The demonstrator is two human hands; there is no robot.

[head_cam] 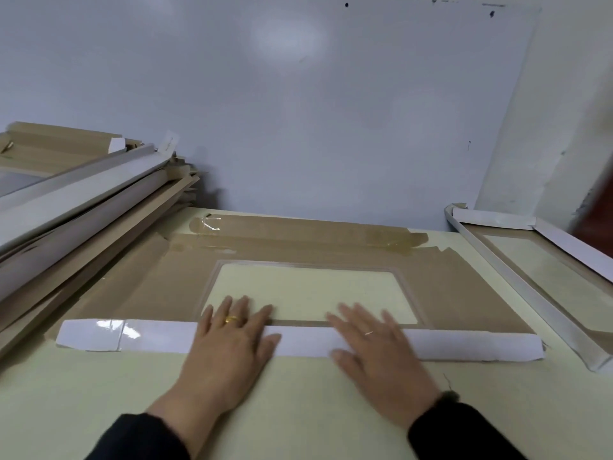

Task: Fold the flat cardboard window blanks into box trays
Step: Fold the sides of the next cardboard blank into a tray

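Stack of folded trays (83, 194) left of blank (139, 287), another tray (530, 293) right.

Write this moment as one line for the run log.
step: folding near flap | left hand: flat, pressing flap | right hand: flat, pressing flap | blank: flat on table

Two hands (232, 340) (374, 343), one flat blank (447, 293), one folded tray (530, 293), one stack (83, 200).

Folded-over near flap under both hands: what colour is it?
White, glossy at its left end; the near flap shows in the head view.
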